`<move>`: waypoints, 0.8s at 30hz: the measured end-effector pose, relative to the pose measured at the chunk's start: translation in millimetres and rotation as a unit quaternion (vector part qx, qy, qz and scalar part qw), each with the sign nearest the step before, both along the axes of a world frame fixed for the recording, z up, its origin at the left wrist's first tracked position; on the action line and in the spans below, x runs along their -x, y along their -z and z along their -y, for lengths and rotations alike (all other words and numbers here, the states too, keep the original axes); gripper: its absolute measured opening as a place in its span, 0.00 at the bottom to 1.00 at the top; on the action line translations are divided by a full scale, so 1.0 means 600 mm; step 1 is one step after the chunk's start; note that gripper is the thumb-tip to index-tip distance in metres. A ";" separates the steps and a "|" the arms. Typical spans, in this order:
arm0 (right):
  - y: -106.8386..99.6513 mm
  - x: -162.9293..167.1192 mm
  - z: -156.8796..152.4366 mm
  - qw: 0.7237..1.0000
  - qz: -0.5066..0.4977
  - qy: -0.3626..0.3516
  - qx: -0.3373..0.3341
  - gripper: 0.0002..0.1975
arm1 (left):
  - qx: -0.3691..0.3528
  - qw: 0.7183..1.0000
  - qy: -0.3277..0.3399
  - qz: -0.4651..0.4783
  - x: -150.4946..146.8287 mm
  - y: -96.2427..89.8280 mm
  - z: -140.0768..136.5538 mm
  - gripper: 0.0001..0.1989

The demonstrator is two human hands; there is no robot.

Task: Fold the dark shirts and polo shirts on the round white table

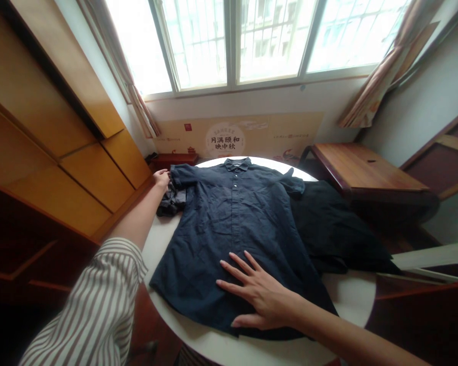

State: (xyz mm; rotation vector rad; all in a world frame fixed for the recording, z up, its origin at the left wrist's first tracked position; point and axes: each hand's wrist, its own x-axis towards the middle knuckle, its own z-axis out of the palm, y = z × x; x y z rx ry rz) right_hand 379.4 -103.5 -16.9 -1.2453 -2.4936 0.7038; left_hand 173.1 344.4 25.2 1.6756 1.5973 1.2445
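A dark blue short-sleeved button-up shirt lies front up on the round white table, its collar toward the window. At the far left, my left hand pinches the hem of the sleeve on that side. My right hand rests flat on the lower front of the shirt, fingers spread. The sleeve on the right is spread out, with its tip folded upward. Some wrinkles run across the shirt's body.
Black clothing lies over the table's right side, and a dark shiny bundle sits by the left sleeve. A wooden desk stands at the back right. Yellow wooden cabinets line the left, below and beside the curtained window.
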 end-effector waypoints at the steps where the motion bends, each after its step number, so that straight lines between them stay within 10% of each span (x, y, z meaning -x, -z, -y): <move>1: 0.000 0.000 0.000 1.000 0.000 -0.001 -0.001 0.42 | -0.015 1.000 -0.020 -0.005 0.000 -0.008 0.004 0.17; 6: 0.003 0.002 -0.004 1.000 -0.002 0.000 0.005 0.41 | -0.122 0.982 0.108 -0.099 -0.045 -0.010 0.114 0.16; 9: -0.003 0.001 0.003 1.000 0.003 0.005 0.003 0.43 | -0.195 0.894 0.352 -0.198 -0.073 0.018 0.257 0.15; 13: -0.019 -0.022 0.054 0.999 0.018 0.030 -0.006 0.48 | -0.206 0.800 0.509 -0.240 -0.022 0.047 0.437 0.13; 24: 0.022 -0.137 0.213 0.945 0.169 0.113 -0.255 0.28 | -0.251 0.791 0.462 -0.312 0.259 0.101 0.555 0.23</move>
